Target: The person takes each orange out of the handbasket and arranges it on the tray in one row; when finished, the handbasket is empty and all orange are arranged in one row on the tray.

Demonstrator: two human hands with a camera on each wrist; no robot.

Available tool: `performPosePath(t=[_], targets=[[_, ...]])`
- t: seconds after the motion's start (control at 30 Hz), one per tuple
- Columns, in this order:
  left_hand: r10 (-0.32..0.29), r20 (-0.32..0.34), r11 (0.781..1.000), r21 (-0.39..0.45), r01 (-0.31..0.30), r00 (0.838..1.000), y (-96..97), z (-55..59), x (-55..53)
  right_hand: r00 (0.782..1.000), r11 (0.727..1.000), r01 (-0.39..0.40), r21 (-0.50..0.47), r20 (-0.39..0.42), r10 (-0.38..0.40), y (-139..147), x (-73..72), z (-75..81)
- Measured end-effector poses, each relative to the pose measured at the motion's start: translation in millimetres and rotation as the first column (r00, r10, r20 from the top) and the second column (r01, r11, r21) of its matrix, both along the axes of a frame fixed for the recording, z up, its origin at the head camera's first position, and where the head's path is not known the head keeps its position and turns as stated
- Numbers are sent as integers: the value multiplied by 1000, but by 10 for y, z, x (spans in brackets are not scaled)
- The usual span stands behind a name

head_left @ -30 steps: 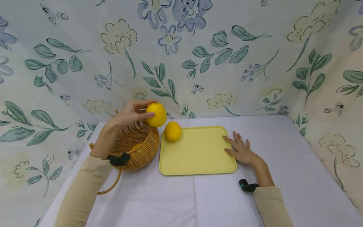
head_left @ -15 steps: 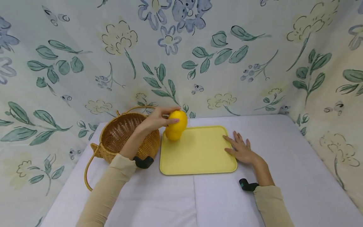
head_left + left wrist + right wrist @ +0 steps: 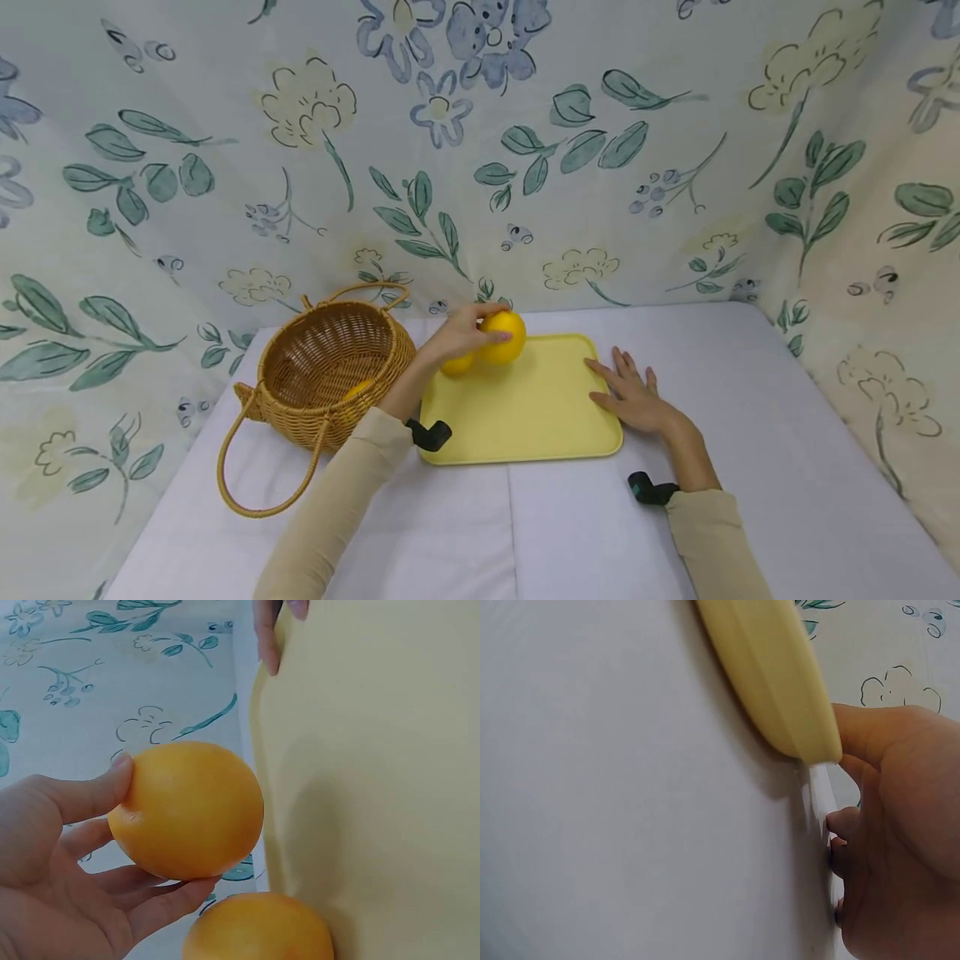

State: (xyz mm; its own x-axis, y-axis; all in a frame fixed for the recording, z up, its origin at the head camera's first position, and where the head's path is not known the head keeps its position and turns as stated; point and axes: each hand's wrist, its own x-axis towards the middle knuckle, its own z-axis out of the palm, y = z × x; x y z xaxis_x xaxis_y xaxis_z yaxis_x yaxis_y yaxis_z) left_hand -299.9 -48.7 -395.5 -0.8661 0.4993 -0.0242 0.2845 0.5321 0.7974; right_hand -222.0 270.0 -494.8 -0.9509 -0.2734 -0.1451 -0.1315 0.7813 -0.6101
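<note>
My left hand (image 3: 456, 335) pinches a round orange (image 3: 506, 337) between thumb and fingertips, above the back left of a yellow tray (image 3: 536, 408). In the left wrist view the held orange (image 3: 187, 810) hangs at the tray's edge, its shadow falling on the tray. A second orange (image 3: 259, 930) sits just beside it on the tray, partly covered by my left hand in the head view. My right hand (image 3: 637, 403) rests with spread fingers at the tray's right edge, thumb and index finger over the rim. The right wrist view shows the tray's corner (image 3: 795, 697) by that hand.
Left of the tray stands a wicker basket (image 3: 300, 421), one handle folded down in front and the other upright behind. A yellow-orange fruit (image 3: 358, 388) lies inside it. A white cloth (image 3: 465, 533) covers the table, and a floral curtain (image 3: 570, 200) hangs behind.
My left hand has carried the orange from above the basket rightward, past the other orange, and lower over the tray. My right hand has stayed at the tray's edge.
</note>
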Motion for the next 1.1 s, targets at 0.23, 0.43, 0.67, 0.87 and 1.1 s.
performPosePath(t=[0.23, 0.43, 0.67, 0.87, 1.1], targets=[[54, -9, 990, -129, -55, 999, 205, -146, -13, 1000, 1000, 4, 7, 2, -4, 8, -9, -10], [89, -11, 970, -225, -89, 996, 227, -159, -40, 1000, 1000, 3, 15, -5, -3, -43, -27, -11], [126, -25, 971, -200, -128, 992, 199, -183, -65, 1000, 999, 17, 35, -7, -17, -43, -41, -33], [111, -70, 987, -112, -119, 991, 170, -262, -95, 1000, 999, 18, 31, -9, -18, -9, -25, -42], [94, -110, 989, -108, -106, 989, 133, -305, -128, 1000, 1000, 22, 22, -8, -22, 5, -7, -29]])
